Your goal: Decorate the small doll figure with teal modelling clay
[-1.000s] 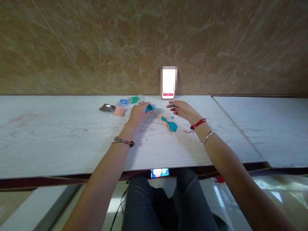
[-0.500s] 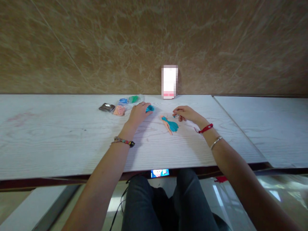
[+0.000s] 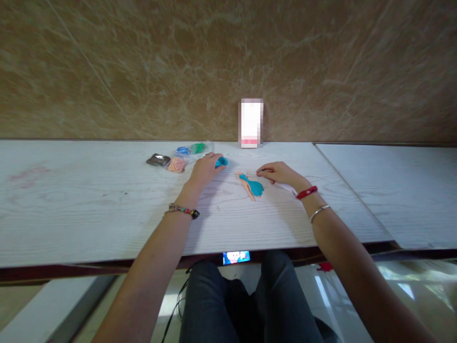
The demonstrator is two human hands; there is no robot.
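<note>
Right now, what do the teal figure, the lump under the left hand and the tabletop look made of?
Teal figure: looks like soft modelling clay, matte, teal over a peach strip; the edges are hand-shaped. Teal lump at the left hand: probably the same clay, with the same colour and dull surface. Tabletop: whitewashed wood or wood-look laminate, with grain lines showing; I cannot tell which.

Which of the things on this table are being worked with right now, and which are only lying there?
In use:
left hand on teal clay lump
right hand beside teal-and-orange clay figure

Lying about:
brown clay packet
peach clay packet
blue and green clay packets
upright phone
</note>
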